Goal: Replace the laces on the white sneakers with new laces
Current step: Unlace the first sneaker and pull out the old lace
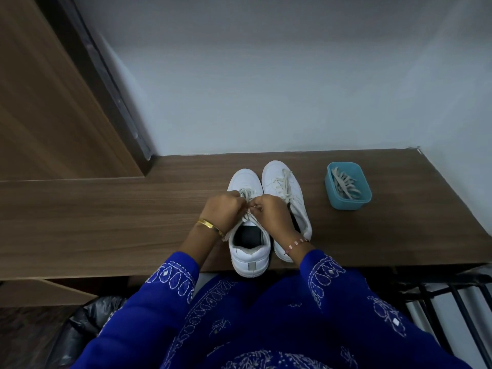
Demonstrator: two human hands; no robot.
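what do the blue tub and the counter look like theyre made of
The blue tub looks like matte molded plastic: uniform colour, rounded corners, thin rim. The counter looks like wood-grain laminate, with printed streaks and a flat, low-sheen face; solid wood can't be ruled out.

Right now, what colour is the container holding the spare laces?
Teal blue container, seen best in the head view.

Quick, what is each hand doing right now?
Left hand: pinching the off-white flat lace of the near white sneaker.
Right hand: pinching the same lace.
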